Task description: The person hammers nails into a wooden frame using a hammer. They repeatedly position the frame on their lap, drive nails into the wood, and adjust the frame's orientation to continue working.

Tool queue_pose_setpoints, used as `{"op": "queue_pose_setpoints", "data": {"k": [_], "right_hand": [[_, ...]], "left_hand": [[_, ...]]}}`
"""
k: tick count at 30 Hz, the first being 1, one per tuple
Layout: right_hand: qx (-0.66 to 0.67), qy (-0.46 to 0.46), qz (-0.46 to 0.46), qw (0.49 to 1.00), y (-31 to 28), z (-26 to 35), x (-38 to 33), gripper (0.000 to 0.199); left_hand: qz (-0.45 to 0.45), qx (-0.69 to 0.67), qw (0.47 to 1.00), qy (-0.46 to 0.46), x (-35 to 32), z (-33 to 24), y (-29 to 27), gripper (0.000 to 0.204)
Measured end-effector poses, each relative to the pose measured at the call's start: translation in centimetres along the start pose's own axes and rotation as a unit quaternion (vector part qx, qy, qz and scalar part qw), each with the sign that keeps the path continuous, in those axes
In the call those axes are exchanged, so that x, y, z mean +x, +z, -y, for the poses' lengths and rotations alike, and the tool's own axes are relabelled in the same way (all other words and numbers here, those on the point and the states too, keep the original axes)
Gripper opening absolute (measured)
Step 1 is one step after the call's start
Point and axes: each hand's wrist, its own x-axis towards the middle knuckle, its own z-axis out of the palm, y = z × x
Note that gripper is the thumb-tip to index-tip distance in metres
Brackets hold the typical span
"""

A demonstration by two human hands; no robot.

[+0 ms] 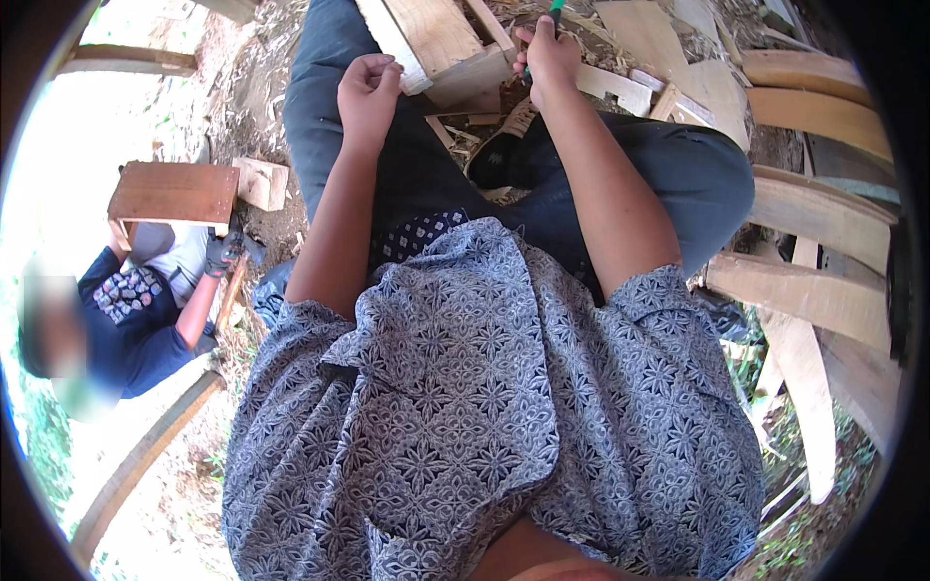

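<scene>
My left hand (368, 95) is at the near left corner of a wooden box-like frame (441, 44). Its fingers are curled, thumb against forefinger, and anything small between them cannot be made out. To the right of the frame, my right hand (552, 63) is closed round the handle of a green-and-black tool (556, 8). The tool's head lies outside the picture, so its exact kind is hidden. The frame has pale planks along its top and rests on the ground between my legs, close to a black shoe (499, 158).
Curved timber pieces (804, 208) are stacked at the right. Flat board offcuts (644, 39) and wood shavings lie beyond my right hand. At the left another person (136, 310), with a gloved hand, is at a brown wooden box (174, 194) beside a small wood block (262, 184).
</scene>
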Motion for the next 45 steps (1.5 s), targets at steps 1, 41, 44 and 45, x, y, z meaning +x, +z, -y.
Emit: {"op": "queue_pose_setpoints", "data": {"k": [1, 41, 44, 45], "right_hand": [[-0.018, -0.081, 0.001, 0.997, -0.4, -0.1, 0.7, 0.024], [-0.318, -0.142, 0.095, 0.933, -3.0, -0.1, 1.2, 0.036], [-0.394, -0.160, 0.101, 0.899, -3.0, -0.7, 1.2, 0.038], [-0.411, -0.170, 0.099, 0.890, -3.0, -0.6, 1.3, 0.038]], "left_hand": [[0.004, 0.003, 1.000, -0.002, 0.1, 0.0, 0.1, 0.018], [0.044, 0.100, 0.992, 0.057, -0.6, -2.0, 2.0, 0.014], [0.054, 0.080, 0.994, 0.045, -0.6, -1.9, 1.8, 0.014], [0.057, 0.080, 0.994, 0.046, -0.7, -1.9, 1.7, 0.014]]}}
